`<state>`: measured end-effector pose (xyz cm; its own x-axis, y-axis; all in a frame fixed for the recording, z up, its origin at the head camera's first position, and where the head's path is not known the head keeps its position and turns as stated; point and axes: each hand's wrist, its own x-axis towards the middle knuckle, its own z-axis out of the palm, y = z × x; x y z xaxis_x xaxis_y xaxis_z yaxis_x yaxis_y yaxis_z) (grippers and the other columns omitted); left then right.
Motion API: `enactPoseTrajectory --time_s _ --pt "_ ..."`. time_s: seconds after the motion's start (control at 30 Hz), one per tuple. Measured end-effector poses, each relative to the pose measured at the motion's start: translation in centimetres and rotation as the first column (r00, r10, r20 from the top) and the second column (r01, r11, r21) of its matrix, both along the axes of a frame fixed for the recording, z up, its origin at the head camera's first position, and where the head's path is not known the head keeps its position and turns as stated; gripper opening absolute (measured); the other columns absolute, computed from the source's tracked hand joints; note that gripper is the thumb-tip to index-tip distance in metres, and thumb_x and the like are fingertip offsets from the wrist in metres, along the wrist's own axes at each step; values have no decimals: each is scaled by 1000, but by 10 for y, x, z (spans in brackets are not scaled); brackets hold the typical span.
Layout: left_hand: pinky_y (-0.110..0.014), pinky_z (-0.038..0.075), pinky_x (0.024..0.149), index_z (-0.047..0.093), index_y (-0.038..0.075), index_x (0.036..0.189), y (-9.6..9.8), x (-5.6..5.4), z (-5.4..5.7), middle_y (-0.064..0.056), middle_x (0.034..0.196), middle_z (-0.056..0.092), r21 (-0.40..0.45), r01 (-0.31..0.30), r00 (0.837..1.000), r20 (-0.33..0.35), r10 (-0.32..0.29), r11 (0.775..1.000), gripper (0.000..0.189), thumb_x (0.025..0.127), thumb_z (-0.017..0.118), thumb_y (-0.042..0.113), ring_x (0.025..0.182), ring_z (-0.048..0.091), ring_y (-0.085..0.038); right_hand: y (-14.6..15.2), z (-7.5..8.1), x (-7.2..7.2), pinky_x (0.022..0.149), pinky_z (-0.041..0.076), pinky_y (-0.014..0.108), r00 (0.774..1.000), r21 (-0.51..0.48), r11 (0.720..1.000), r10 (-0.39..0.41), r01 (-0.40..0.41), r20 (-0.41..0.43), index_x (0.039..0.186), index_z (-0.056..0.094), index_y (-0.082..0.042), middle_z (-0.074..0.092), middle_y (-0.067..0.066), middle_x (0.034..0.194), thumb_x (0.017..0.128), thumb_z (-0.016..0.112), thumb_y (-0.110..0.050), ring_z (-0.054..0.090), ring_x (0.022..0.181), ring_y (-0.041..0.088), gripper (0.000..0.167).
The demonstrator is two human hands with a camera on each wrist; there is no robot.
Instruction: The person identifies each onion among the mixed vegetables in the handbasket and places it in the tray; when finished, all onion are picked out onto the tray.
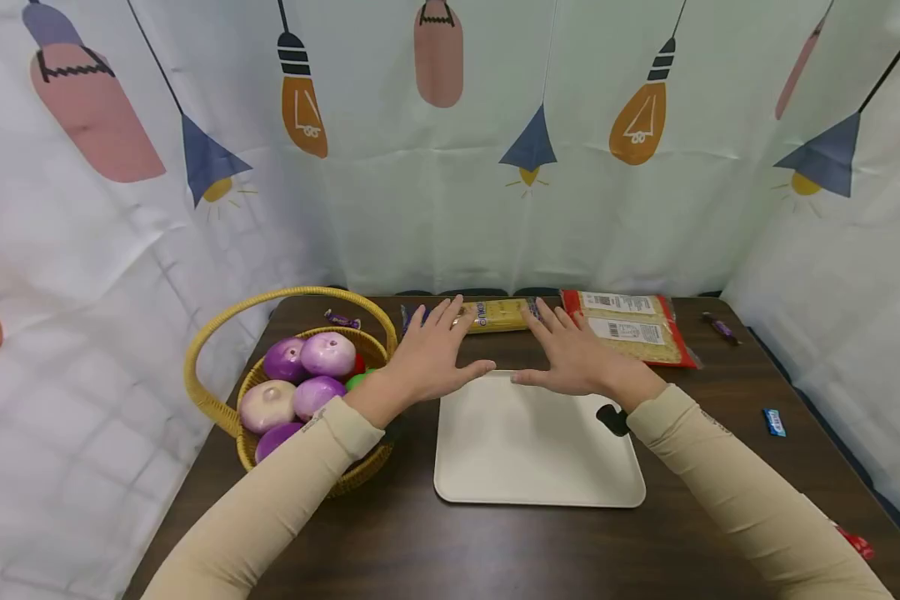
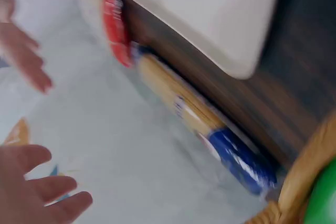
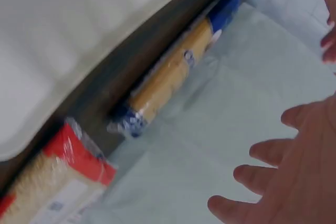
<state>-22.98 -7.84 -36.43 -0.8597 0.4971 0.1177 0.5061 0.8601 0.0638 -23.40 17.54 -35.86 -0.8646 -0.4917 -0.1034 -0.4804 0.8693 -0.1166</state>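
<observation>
At the left, the head view takes in the woven basket (image 1: pixel 360 477) with its purple and pale onions (image 1: pixel 267 407); the left wrist view catches only part of it. In the head view the left hand (image 1: pixel 438 354) covers part of the pasta packet (image 1: pixel 501 316), while the left wrist view bares its blue left end and the right wrist view shows both blue ends. Only the head view includes the blue-wrapped sweet (image 1: pixel 774 422) at far right.

The left hand's fingers are straight and spread, gripping nothing; those of the right hand (image 1: pixel 573 358) are likewise.

The packet, yellow through clear film, lies lengthwise behind the tray (image 1: pixel 532 450), before the curtain (image 1: pixel 465 208). The tray is pale and shallow with rounded corners, flat on the dark table (image 1: pixel 450 554).

A strip of table separates basket and tray; more wood runs along the tray's near edge and rightward to the table's edge. The red-edged packet (image 1: pixel 630 331) sits near the pasta's right end.
</observation>
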Motion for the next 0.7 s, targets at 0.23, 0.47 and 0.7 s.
enactPoseTrajectory --time_s 0.23,0.47,0.7 --pt "-41 46 96 69 12 116 -36 54 5 -5 129 62 472 71 967 -250 56 879 32 94 64 35 119 58 -24 -10 -21 20 105 37 53 999 -197 979 53 -54 -8 147 42 -11 39 16 151 92 63 -49 44 134 35 70" --pt "-21 47 81 68 -11 87 -100 105 -3 -17 89 69 881 321 701 -468 539 348 13 84 60 0 87 65 -18 -43 -58 45 97 46 42 996 -429 899 80 -85 -31 128 63 -14 64 1 126 94 66 -35 60 118 20 41" --pt "-23 35 81 52 -6 100 -155 131 -39 1 104 48 965 232 426 -210 880 118 23 80 54 5 90 47 -12 -87 -82 62 90 51 36 990 -677 723 123 -136 -66 120 67 -15 65 -3 123 94 66 -25 59 115 12 28"
